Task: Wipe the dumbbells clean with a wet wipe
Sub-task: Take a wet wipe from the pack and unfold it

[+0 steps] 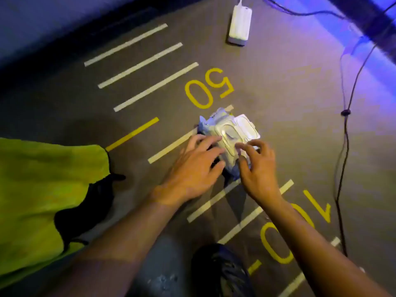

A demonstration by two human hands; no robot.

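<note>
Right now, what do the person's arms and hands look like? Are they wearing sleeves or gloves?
Both forearms are bare, with no sleeves showing in the head view. The left hand and right hand wear no gloves, and no rings, watch or bracelets show on the fingers or wrists. No markings show on either arm.

White charger [239, 22], black cables [345, 133], green cloth [42, 189].

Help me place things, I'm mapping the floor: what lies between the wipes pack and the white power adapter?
In the head view, only floor: the yellow painted 50 lies between the wipes pack and the white power adapter.
</note>
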